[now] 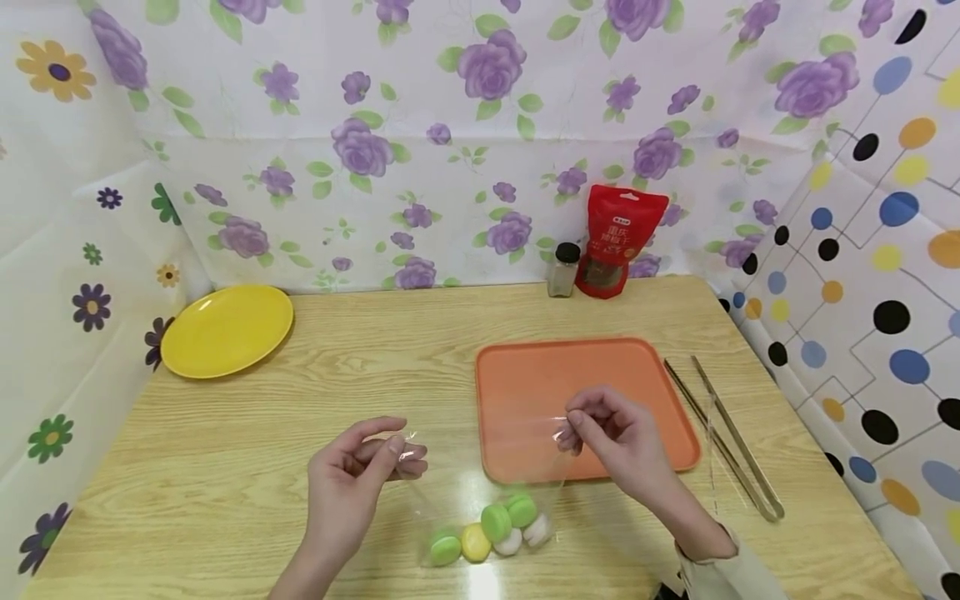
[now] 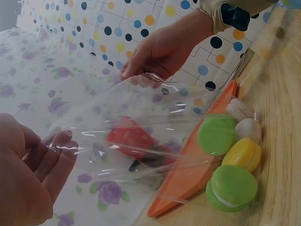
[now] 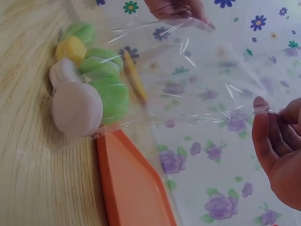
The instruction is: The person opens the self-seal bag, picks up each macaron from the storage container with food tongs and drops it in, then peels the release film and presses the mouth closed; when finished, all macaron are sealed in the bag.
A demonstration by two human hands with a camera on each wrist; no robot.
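Note:
A clear plastic bag (image 1: pixel 487 483) stretches between both hands, its top corners pinched. Inside, at the bottom, lie several macarons: green ones (image 1: pixel 496 523), a yellow one (image 1: pixel 476 542) and pale ones (image 3: pixel 77 109). My left hand (image 1: pixel 348 479) pinches the bag's left top corner between thumb and fingers. Its opposite corner is pinched by my right hand (image 1: pixel 618 437), which is over the near right part of the orange tray (image 1: pixel 551 367). The macarons sit low in the bag, close to the table in the left wrist view.
Metal tongs (image 1: pixel 738 442) lie right of the tray. A yellow plate (image 1: pixel 225 332) is at the back left. Along the back stand a black-capped jar (image 1: pixel 562 271) and a red pouch (image 1: pixel 621 233). Patterned cloth walls (image 1: pixel 420 150) border the wooden table (image 1: pixel 360 350).

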